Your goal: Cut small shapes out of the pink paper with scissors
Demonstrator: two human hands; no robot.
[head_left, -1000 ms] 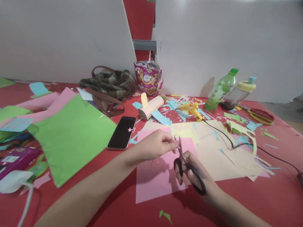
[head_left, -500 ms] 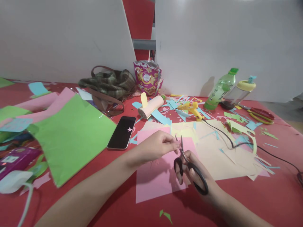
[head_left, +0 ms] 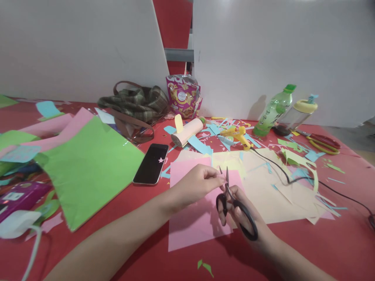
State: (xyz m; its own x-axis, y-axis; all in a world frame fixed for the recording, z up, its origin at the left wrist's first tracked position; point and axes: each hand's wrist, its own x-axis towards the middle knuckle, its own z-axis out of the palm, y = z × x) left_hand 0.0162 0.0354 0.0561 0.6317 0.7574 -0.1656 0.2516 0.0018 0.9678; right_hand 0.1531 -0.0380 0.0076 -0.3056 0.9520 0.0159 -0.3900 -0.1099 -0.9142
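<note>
My right hand (head_left: 249, 220) grips black-handled scissors (head_left: 234, 205), fingers through the loops, blades pointing up and slightly apart. My left hand (head_left: 196, 183) pinches a tiny pink paper scrap (head_left: 223, 178) right at the blades. Both hands hover over a pink paper sheet (head_left: 193, 218) lying on the red table (head_left: 336, 242). The scrap is too small to make out its shape.
A black phone (head_left: 150, 164) lies left of the hands, beside a large green sheet (head_left: 88, 164). Behind are a plaid bag (head_left: 134, 103), a snack packet (head_left: 183, 95), a paper roll (head_left: 187, 132), a yellow glue gun (head_left: 238, 136) with black cord, two bottles (head_left: 275, 109) and red scissors (head_left: 322, 141).
Both hands drifted slightly right and the scissor blades shifted a little at the pink scrap. Nothing else on the table moved.
</note>
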